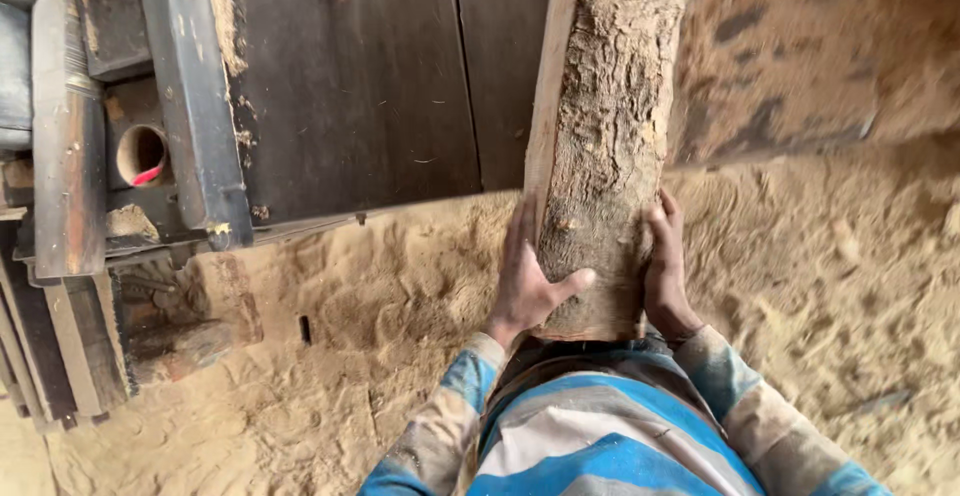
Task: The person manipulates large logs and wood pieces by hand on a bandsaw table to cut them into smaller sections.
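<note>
— Sawdust covers the floor [330, 356] below the dark metal desk [350, 86]. Where's the log [610, 136]?

— Lying over the desk's near edge, its end against the person's body. Left hand [525, 281] and right hand [665, 271] are clamped on either side of that end.

— Handling?

— Probably heavy, stiff, rough-barked; gripping the flanks near the end seems best.

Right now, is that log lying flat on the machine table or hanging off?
Partly on: the log crosses the table's edge, its near end held by both hands above sawdust.
</note>
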